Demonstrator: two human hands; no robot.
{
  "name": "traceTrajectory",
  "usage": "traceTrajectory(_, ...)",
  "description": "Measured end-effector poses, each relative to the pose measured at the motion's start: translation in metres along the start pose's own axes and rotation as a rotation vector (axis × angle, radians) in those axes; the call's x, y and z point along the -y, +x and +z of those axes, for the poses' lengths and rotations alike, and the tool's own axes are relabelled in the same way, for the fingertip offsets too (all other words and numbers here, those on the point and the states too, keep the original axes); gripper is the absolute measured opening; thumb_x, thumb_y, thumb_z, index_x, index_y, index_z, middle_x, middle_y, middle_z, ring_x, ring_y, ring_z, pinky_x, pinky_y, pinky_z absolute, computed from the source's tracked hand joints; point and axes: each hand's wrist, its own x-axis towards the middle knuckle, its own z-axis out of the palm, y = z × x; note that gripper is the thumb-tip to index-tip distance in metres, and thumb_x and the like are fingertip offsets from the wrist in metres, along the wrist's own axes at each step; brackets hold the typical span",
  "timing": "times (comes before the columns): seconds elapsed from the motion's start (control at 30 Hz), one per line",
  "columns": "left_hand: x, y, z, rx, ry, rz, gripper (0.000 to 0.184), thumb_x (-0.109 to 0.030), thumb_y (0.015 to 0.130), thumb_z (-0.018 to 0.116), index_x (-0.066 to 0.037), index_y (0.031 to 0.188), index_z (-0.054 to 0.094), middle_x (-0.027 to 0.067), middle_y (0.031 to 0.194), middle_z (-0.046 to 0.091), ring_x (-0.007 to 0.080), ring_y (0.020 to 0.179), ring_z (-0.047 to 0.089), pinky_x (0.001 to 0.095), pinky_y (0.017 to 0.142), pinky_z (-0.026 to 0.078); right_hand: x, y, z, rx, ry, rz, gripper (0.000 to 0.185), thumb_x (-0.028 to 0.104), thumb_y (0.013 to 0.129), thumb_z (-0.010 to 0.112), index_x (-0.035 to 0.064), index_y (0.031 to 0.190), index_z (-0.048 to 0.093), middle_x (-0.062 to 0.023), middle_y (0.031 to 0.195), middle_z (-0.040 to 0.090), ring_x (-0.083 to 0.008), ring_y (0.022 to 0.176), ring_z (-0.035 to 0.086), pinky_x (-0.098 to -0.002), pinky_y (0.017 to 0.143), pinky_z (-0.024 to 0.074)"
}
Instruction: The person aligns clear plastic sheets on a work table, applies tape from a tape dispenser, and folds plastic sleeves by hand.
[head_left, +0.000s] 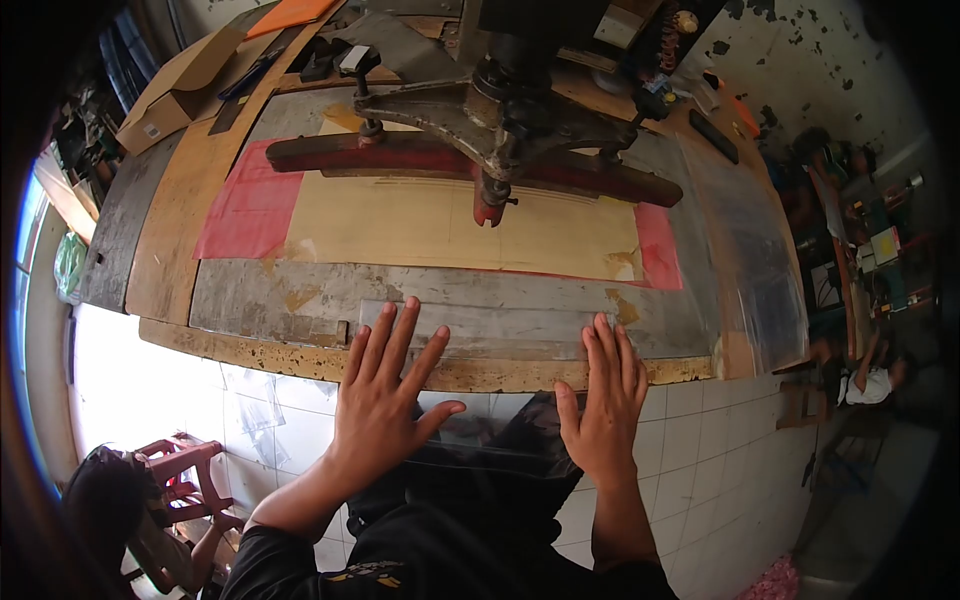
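Left grip and right grip, in the head view, stretch palm-down and well apart, fingers spread, neither clamped on anything; the clear sheet lies between and seemingly under their fingertips, on the desk. Holding it smooth probably calls for light, even pressure from both sides, its far edge straight, fingertips short of the red bar beyond them

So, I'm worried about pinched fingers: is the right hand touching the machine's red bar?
Apart. In the head view, the right hand is nearer the wearer than the red bar, with grey board and yellow sheet visible between them.
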Motion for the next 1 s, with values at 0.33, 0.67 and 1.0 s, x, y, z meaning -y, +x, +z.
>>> traceTrajectory(0.33, 0.004, 0.001, -0.002, 0.002, 0.004, -0.017, 0.091, -0.063, 0.089, 0.07, -0.014, 0.161, 0.044, 0.0217, 0.17, 0.033, 0.0433, 0.157, 0.03, 0.0579, 0.124, 0.028, 0.002, 0.01, -0.007, -0.03, -0.068, 0.014, 0.055, 0.036, 0.101, 0.064, 0.0059, 0.147, 0.053, -0.0144, 0.161, 0.048, -0.0352, 0.141, 0.048, -0.0522, 0.114, 0.0325)
traceTrajectory(0.67, -0.009, 0.004, 0.001, 0.051, 0.102, 0.027, 0.118, -0.078, 0.083, 0.067, 0.008, 0.158, 0.037, 0.0304, 0.17, 0.025, 0.0459, 0.16, 0.021, 0.0594, 0.127, 0.02, 0.008, 0.017, 0.006, 0.009, -0.03, -0.076, 0.062, 0.026, 0.106, 0.055, -0.0065, 0.156, 0.04, -0.0299, 0.165, 0.033, -0.0485, 0.156, 0.028, -0.0623, 0.126, 0.0245)
traceTrajectory(1.0, -0.009, 0.007, 0.004, 0.048, 0.039, 0.077, 0.108, -0.078, 0.084, 0.065, -0.011, 0.164, 0.036, 0.0326, 0.169, 0.024, 0.0513, 0.157, 0.023, 0.0627, 0.125, 0.022, 0.016, 0.02, -0.002, 0.123, -0.181, -0.09, 0.063, 0.036, 0.111, 0.046, 0.004, 0.164, 0.035, -0.0272, 0.17, 0.028, -0.048, 0.157, 0.026, -0.0625, 0.126, 0.0238)
